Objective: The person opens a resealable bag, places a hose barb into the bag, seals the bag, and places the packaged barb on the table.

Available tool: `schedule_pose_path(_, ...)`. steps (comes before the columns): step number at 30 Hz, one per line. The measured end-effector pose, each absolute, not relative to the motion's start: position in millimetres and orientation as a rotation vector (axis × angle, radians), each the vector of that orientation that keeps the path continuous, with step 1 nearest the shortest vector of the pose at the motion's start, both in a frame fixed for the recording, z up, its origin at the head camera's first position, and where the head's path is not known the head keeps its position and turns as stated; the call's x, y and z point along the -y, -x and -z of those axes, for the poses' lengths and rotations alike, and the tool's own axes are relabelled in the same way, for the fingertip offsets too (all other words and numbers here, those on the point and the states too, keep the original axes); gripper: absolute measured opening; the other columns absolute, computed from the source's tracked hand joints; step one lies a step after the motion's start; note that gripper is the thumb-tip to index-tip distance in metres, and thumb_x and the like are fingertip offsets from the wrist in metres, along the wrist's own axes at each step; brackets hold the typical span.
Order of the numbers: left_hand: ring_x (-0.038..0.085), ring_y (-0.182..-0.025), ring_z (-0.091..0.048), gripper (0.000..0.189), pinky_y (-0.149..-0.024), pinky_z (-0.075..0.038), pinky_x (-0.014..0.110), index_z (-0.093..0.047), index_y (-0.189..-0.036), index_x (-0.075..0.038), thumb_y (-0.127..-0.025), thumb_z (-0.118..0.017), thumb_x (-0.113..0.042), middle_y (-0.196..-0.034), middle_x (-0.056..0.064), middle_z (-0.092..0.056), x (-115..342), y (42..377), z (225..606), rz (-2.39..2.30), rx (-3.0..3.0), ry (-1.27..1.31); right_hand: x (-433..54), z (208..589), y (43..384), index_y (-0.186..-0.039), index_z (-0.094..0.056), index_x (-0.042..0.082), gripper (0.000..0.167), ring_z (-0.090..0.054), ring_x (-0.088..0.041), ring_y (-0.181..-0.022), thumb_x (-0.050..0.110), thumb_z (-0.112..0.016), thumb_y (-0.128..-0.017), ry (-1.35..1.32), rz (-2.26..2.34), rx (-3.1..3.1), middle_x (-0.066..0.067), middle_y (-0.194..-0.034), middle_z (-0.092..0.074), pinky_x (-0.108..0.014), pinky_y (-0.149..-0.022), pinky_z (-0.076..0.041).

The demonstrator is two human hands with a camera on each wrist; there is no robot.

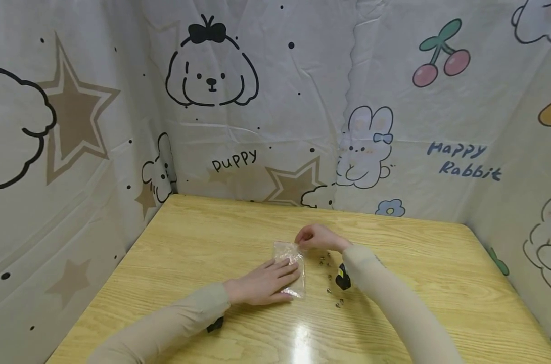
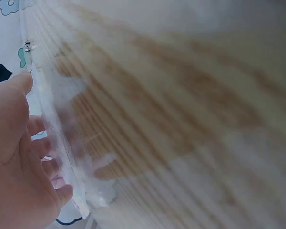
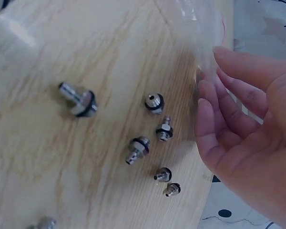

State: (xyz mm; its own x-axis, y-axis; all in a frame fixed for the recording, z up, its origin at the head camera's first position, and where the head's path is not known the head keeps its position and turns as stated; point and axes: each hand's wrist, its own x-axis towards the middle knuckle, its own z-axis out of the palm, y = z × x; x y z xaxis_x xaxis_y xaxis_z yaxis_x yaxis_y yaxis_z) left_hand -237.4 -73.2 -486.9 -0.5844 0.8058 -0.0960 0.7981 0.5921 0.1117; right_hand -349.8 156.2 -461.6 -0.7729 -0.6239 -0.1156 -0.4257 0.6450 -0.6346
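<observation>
A clear zip-lock plastic bag [image 1: 282, 250] lies on the wooden table, in front of the person. The left hand [image 1: 264, 283] rests palm down across its lower part, fingers straight and slightly spread. At the bag's upper right corner, the right hand [image 1: 320, 237] pinches the edge between thumb and fingertips. The right wrist view shows this bag edge [image 3: 198, 33] at the thumb, with a red line along it. Several small metal fittings [image 3: 166, 129] with black rings lie loose on the table below the right hand. In the left wrist view the bag partly hides the left fingers [image 2: 50, 167].
The light wood table [image 1: 212, 227] ends at a patterned fabric curtain [image 1: 257, 126] behind and at both sides. A black wrist camera [image 1: 342, 278] sits under the right sleeve, close to the fittings. Another wrist camera [image 1: 215, 324] shows under the left sleeve.
</observation>
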Motion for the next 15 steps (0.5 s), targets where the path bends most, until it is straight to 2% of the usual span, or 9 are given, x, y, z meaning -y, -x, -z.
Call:
schedule_pose_path(8,0.029,-0.155,-0.016,0.060,-0.125,-0.013,0.057,-0.026,-0.157,-0.014,-0.107,-0.033,-0.046,-0.166,0.005,-0.020,73.8,238.2,487.5,-0.124,-2.705,-1.284,-155.2,462.2,347.1,-0.098,-0.072,0.003,0.012,-0.055,-0.005,-0.074,0.012,-0.068,-0.091,0.820,0.818,-2.575,-0.007,-0.088,-0.071,-0.020,-0.071,-0.048)
schedule_pose_path(15,0.032,-0.155,-0.013,0.058,-0.125,-0.012,0.059,-0.028,-0.156,-0.010,-0.107,-0.034,-0.041,-0.166,0.010,-0.022,76.7,239.0,483.1,-0.184,-2.723,-1.186,-158.3,463.5,343.8,-0.094,-0.069,0.001,0.008,-0.052,-0.006,-0.069,0.007,-0.068,-0.090,0.785,0.838,-2.566,-0.006,-0.082,-0.068,-0.018,-0.065,-0.046)
